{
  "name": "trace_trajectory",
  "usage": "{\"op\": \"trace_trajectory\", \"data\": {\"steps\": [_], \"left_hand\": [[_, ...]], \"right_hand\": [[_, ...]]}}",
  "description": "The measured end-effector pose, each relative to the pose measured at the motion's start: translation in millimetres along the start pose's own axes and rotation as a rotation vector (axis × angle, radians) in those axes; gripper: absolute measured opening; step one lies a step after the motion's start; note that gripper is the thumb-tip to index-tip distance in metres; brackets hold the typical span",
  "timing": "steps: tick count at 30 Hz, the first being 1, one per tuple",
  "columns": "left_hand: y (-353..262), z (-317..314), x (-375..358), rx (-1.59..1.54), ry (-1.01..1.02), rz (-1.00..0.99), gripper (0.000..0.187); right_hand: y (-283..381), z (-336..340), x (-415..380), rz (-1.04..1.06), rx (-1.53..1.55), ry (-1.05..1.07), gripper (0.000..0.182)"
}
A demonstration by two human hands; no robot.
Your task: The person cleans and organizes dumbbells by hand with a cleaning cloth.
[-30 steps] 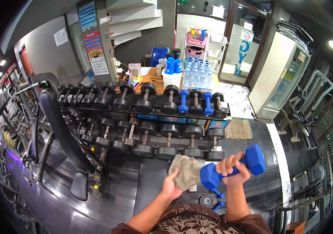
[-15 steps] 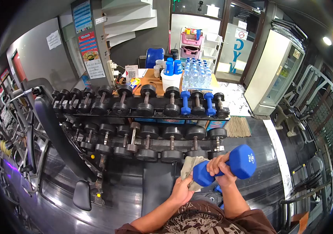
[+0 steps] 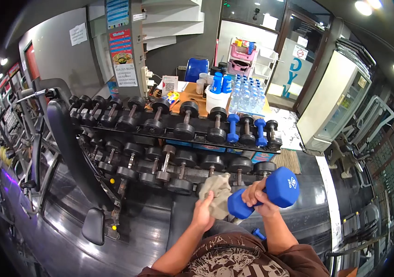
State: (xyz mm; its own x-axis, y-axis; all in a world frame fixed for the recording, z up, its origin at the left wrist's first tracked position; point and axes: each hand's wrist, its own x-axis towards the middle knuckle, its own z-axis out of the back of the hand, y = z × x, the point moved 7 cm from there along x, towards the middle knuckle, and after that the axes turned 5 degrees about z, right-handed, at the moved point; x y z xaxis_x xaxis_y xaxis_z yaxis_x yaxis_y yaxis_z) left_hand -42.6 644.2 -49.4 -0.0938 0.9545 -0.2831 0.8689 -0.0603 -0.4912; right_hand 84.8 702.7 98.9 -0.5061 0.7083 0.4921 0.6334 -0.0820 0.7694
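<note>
My right hand is wrapped round the handle of a blue hexagonal dumbbell, held tilted in front of my body with its larger-looking end up and to the right. In my left hand is a crumpled beige cloth, pinched with the thumb on top. The cloth sits just left of the dumbbell's lower end, with a small gap between them. Below my right forearm, another blue dumbbell lies low down, partly hidden.
A two-tier rack ahead holds black dumbbells and two small blue ones. Behind it, a wooden table bears water bottles and a white bucket. A padded bench stands left, a fridge right.
My left hand and the cloth have come away from the dumbbell's lower end, moving left. My right hand keeps its grip on the dumbbell. The view has tilted slightly.
</note>
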Motion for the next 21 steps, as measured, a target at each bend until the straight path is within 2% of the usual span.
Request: {"op": "trace_trajectory", "data": {"steps": [2,6,7,10,11,13,17,19,21], "left_hand": [[10,-23,8,-0.029,0.091,0.069,0.046],[10,-28,26,-0.129,0.117,0.123,0.049],[3,-28,28,-0.136,0.142,0.099,0.049],[-8,4,47,-0.128,-0.117,0.172,0.043],[-13,13,60,-0.131,-0.112,0.143,0.042],[-19,32,79,-0.133,-0.115,0.106,0.042],[-47,42,101,-0.033,-0.280,0.063,0.043],[-69,48,107,-0.082,-0.255,0.006,0.045],[-97,50,111,-0.111,-0.238,-0.083,0.049]], "right_hand": [[-15,-4,13,-0.045,0.110,0.040,0.022],[-58,24,42,-0.119,-0.106,0.081,0.016],[-67,28,51,-0.139,-0.053,0.051,0.014],[-103,54,81,-0.201,0.111,-0.039,0.012],[-119,65,93,-0.219,0.244,-0.079,0.007],[-146,85,124,-0.320,0.216,-0.155,0.007],[-185,119,183,-0.453,0.173,-0.352,0.008],[-210,136,212,-0.475,0.156,-0.414,0.011],[-242,162,235,-0.508,-0.021,-0.411,0.014]]}}
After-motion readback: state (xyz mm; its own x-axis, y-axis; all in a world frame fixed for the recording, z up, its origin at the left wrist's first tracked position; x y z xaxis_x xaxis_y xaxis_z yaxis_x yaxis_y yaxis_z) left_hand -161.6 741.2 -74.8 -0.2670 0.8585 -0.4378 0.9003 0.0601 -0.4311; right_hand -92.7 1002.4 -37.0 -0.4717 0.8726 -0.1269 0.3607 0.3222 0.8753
